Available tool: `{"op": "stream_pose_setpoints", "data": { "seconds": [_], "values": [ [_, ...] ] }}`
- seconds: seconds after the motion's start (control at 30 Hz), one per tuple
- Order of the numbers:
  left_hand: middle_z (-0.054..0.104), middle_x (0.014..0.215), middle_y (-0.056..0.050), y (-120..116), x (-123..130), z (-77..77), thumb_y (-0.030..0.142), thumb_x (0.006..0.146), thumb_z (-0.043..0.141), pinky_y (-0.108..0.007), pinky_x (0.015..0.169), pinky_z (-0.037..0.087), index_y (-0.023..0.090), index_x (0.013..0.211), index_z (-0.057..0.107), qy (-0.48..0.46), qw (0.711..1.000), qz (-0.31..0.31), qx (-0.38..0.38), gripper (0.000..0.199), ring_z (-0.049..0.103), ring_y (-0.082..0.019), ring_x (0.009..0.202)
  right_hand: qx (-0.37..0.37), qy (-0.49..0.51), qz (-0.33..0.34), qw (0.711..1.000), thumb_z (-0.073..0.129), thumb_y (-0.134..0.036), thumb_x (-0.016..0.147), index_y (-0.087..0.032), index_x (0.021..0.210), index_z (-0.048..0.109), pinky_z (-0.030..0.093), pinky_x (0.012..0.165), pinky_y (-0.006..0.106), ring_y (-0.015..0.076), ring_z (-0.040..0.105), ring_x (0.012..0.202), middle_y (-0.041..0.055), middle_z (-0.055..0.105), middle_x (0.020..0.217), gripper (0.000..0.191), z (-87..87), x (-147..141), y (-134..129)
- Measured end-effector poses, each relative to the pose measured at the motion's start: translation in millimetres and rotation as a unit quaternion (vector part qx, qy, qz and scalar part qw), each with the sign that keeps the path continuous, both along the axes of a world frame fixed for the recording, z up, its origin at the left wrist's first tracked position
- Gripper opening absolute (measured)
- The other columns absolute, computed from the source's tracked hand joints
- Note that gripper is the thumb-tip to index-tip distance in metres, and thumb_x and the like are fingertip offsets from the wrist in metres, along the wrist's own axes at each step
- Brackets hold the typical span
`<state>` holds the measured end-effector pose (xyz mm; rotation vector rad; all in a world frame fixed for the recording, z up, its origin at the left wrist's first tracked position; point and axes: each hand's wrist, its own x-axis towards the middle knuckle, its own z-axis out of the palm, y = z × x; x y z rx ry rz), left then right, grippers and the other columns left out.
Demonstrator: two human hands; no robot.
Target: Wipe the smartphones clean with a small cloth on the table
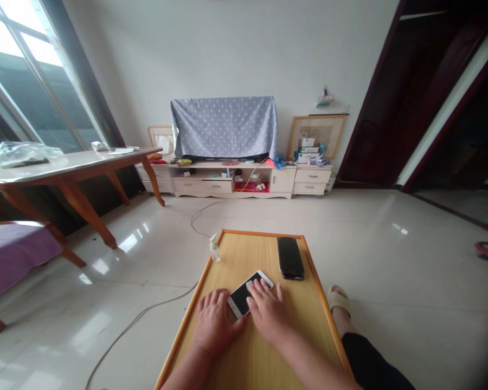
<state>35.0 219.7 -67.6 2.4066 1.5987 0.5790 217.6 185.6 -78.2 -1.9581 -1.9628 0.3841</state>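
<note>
Head view. White smartphone (244,295): screen up, lying askew towards the middle of a wooden board (244,254) with orange edging. Right hand (268,314): open, no grip, fingers (254,287) spread across the screen. Left hand (215,319): open, palm down, no grip, just beside the phone's lower left edge. Black smartphone (290,258): flat near the board's far right edge. Small pump bottle (214,250): upright at the far left corner. White cable (146,311): on the tiled floor (106,260) left of the board. Sandalled foot (338,302): right of the board. Low cabinet (203,185): against the far wall, under a dotted cloth (223,127).
</note>
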Motion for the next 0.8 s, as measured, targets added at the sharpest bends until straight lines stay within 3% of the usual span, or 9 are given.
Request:
{"op": "stream_pose_setpoints", "data": {
  "seconds": [0.07,0.13,0.27,0.33,0.5,0.57,0.73,0.8],
  "values": [
    [0.064,0.125,-0.007,0,0,-0.2,0.051,0.075,0.071,-0.044,0.106,0.037,0.027,0.117,0.059,0.005,1.000,-0.006,0.001,0.049,0.055,-0.030,0.117,-0.010,-0.024,-0.067,0.997,0.025,-0.044,0.108,-0.023,0.155,0.041,0.004,0.123,0.063,0.0286,0.022,0.154,0.0077,0.035,0.163,0.054,1.6,8,5],
    [0.063,0.126,-0.007,0,0,-1.1,0.051,0.075,0.071,-0.045,0.106,0.036,0.027,0.117,0.059,0.006,1.000,-0.005,-0.001,0.049,0.055,-0.030,0.118,-0.013,-0.021,-0.080,0.997,0.026,-0.044,0.108,-0.019,0.157,0.039,0.003,0.124,0.063,0.0292,0.020,0.155,0.0093,0.033,0.163,0.056,1.7,6,1],
    [0.063,0.129,-0.007,2,-1,-5.0,0.041,0.077,0.070,-0.044,0.109,0.035,0.026,0.117,0.059,0.004,1.000,-0.002,-0.009,0.044,0.054,-0.029,0.121,0.009,0.037,0.043,0.998,0.020,-0.048,0.109,-0.029,0.156,0.041,0.003,0.126,0.057,0.0252,0.021,0.155,0.0024,0.034,0.163,0.055,-0.1,-15,-24],
    [0.063,0.129,-0.007,3,-1,-6.5,0.040,0.077,0.070,-0.043,0.109,0.034,0.026,0.117,0.059,0.007,1.000,-0.005,-0.008,0.044,0.054,-0.028,0.122,0.017,0.046,0.063,0.997,0.018,-0.047,0.109,-0.033,0.155,0.041,0.002,0.125,0.058,0.0248,0.020,0.155,-0.0009,0.036,0.162,0.053,0.1,-16,-29],
    [0.063,0.127,-0.006,2,2,-3.8,0.050,0.076,0.071,-0.043,0.108,0.036,0.027,0.118,0.060,0.012,1.000,0.003,0.005,0.049,0.055,-0.029,0.119,-0.016,-0.012,-0.083,0.996,0.021,-0.046,0.108,-0.026,0.157,0.039,0.004,0.123,0.064,0.0301,0.015,0.156,0.0040,0.033,0.164,0.056,1.6,14,-8],
    [0.064,0.126,-0.006,1,3,-1.3,0.048,0.075,0.071,-0.043,0.108,0.036,0.027,0.118,0.060,0.013,1.000,0.003,0.006,0.049,0.055,-0.028,0.118,-0.018,-0.021,-0.095,0.995,0.022,-0.048,0.108,-0.024,0.158,0.037,0.006,0.123,0.064,0.0304,0.014,0.156,0.0056,0.031,0.164,0.058,-0.1,18,-7],
    [0.064,0.127,-0.007,1,4,0.9,0.050,0.076,0.071,-0.044,0.108,0.036,0.025,0.117,0.061,0.015,1.000,0.004,-0.007,0.050,0.056,-0.028,0.119,0.005,0.019,0.023,1.000,0.019,-0.047,0.108,-0.033,0.157,0.037,0.008,0.125,0.060,0.0271,0.020,0.155,-0.0001,0.032,0.164,0.054,-5.9,-3,-30],
    [0.064,0.127,-0.007,2,4,-0.2,0.052,0.077,0.071,-0.044,0.108,0.036,0.025,0.118,0.061,0.015,1.000,0.004,-0.008,0.050,0.055,-0.028,0.120,0.008,0.028,0.036,0.999,0.019,-0.046,0.109,-0.035,0.156,0.039,0.006,0.125,0.061,0.0276,0.019,0.155,-0.0022,0.035,0.163,0.052,-5.2,-4,-31]
  ]
}}
